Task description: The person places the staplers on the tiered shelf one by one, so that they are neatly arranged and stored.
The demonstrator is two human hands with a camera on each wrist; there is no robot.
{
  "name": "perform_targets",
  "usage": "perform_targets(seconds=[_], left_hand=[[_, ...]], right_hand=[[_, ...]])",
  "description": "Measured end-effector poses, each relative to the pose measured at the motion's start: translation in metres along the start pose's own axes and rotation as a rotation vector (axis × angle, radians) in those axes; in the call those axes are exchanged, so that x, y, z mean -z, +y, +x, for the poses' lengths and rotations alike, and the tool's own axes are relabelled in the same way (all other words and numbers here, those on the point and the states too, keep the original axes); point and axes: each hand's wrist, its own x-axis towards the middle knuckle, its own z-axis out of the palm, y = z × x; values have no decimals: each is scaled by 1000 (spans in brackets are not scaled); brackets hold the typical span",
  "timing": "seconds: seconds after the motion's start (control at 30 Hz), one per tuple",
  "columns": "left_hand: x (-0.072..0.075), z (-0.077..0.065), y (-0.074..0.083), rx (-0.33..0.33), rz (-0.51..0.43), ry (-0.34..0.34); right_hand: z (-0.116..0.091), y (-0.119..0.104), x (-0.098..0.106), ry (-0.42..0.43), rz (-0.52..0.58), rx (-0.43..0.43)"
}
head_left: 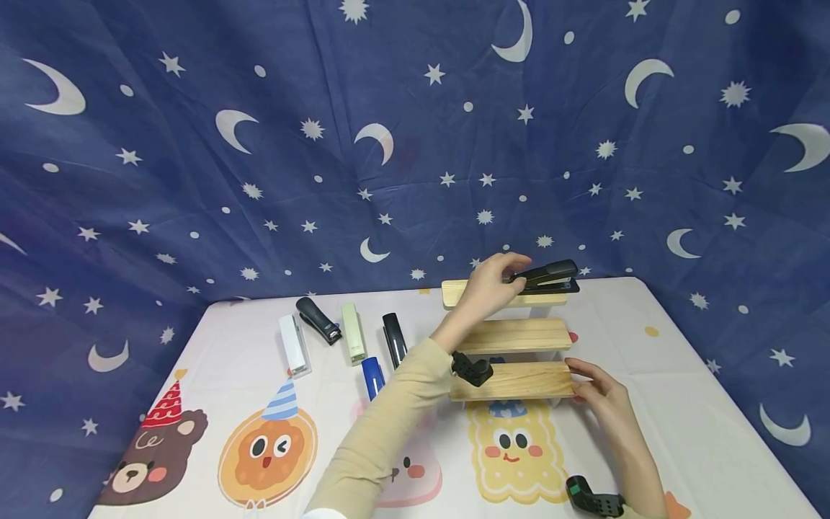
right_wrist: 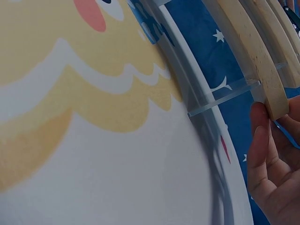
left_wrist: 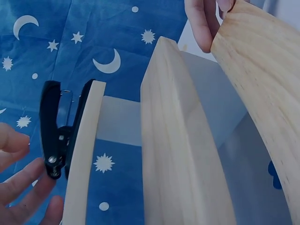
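A black stapler lies on the top board of a three-tier wooden display rack. My left hand is at the stapler's hinge end, its fingers spread loosely. In the left wrist view, the fingertips are at the hinge of the stapler, and the thumb stands apart from it. My right hand pinches the right end of the lowest board between thumb and fingers. The right wrist view shows that grip on the board's end. Above it is the middle board.
Left of the rack lie several staplers: a white one, a black one, a light green one, another black one and a blue one, partly hidden by my left sleeve. A starry blue curtain hangs behind the table.
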Motion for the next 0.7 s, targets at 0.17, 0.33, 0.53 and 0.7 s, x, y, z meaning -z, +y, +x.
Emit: perform_targets(seconds=[0.17, 0.33, 0.53, 0.7], left_hand=[[14, -10, -2, 22, -12, 9], [26, -23, -5, 16, -21, 28], [36, -41, -14, -3, -56, 57], [49, -56, -19, 10, -75, 89]], right_hand=[[1, -2, -3, 1, -18, 1], [1, -2, -4, -6, -24, -1], [0, -2, -2, -2, -33, -5], [-1, -1, -1, 2, -27, -1]])
